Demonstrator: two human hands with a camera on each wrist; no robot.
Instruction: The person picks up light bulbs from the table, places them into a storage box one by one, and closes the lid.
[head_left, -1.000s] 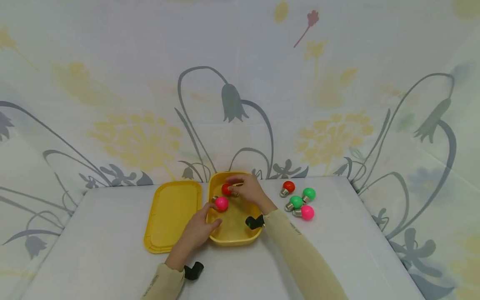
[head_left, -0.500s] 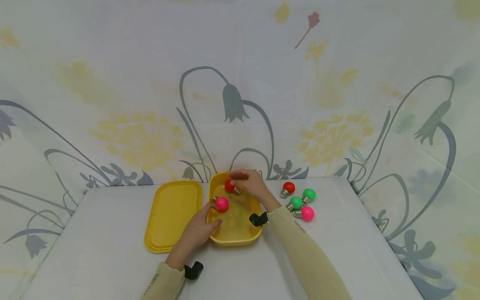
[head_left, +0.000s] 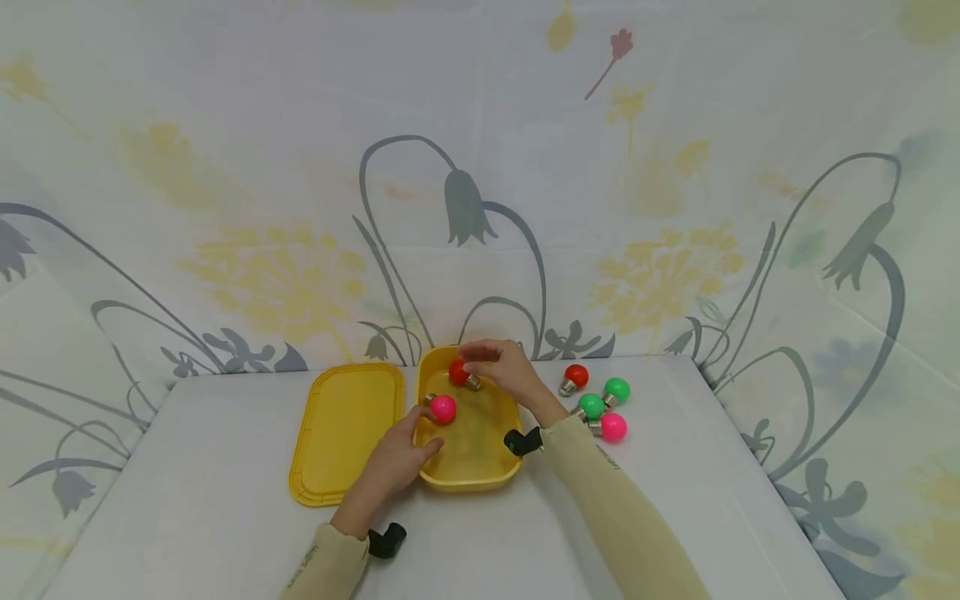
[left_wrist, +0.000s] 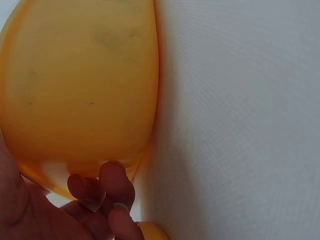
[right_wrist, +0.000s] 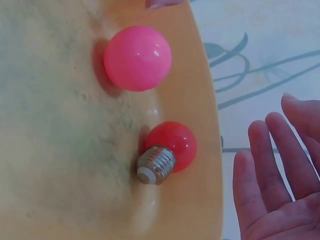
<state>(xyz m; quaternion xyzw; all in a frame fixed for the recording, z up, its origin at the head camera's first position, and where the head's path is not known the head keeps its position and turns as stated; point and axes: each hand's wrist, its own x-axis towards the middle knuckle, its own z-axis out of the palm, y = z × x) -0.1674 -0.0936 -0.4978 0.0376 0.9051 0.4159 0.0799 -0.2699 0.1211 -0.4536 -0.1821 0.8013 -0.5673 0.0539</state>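
My left hand (head_left: 397, 457) holds the left side of a yellow plastic container (head_left: 468, 483). In the left wrist view its fingers (left_wrist: 116, 185) curl against the container's outer wall. A pink light bulb (head_left: 443, 408) lies inside the container, near the left hand's fingertips. Farther back inside lies a red light bulb (head_left: 458, 372), its metal screw base (right_wrist: 156, 165) facing the right wrist camera. Over the container's far right part hovers my right hand (head_left: 508, 368), fingers extended and holding nothing. The right wrist view shows this hand apart from the red bulb.
A flat yellow lid (head_left: 348, 433) lies left of the container. To the right sit a red bulb (head_left: 576, 376), two green bulbs (head_left: 617, 389) and a pink bulb (head_left: 613, 427) on the white table (head_left: 697, 517). A flower-printed cloth (head_left: 480, 275) rises behind.
The right hand has let go of the red bulb, which now rests in the container, and has drawn back slightly to the right. The left hand stays in place.
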